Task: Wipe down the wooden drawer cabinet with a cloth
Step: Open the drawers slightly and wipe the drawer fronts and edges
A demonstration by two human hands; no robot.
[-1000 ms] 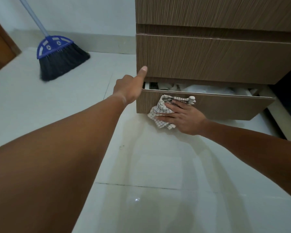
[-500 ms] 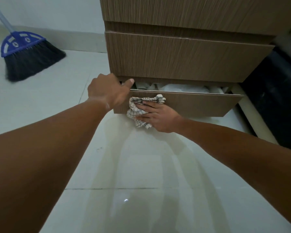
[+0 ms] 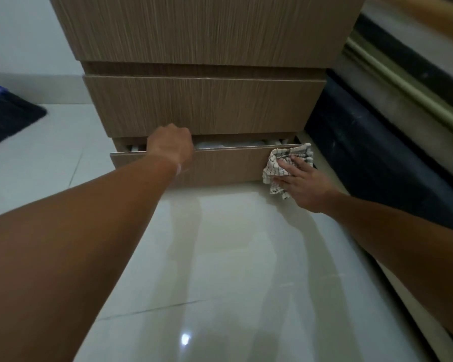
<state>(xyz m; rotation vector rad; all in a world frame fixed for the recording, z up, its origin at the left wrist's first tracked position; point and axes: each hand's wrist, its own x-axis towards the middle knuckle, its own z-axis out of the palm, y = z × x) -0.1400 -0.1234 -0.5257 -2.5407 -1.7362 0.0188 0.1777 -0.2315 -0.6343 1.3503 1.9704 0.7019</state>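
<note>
Cabinet: brown wood-grain drawer cabinet (image 3: pixel 207 30), bottom drawer (image 3: pixel 225 165) slightly out.
Cloth: white checked cloth (image 3: pixel 283 158), flat against that drawer's front, right end.
Right grip: right hand (image 3: pixel 304 184), fingers spread, pressing the cloth.
Left grip: left hand (image 3: pixel 170 146), curled over the drawer's top edge.
Handling: cloth looks soft and limp, best bunched under a flat palm; drawer may slide.

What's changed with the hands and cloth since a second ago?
The right hand slid the cloth along the bottom drawer front, from its left end to its right end. The left hand dropped from the middle drawer to grip this drawer's top edge. It stays slightly open.
</note>
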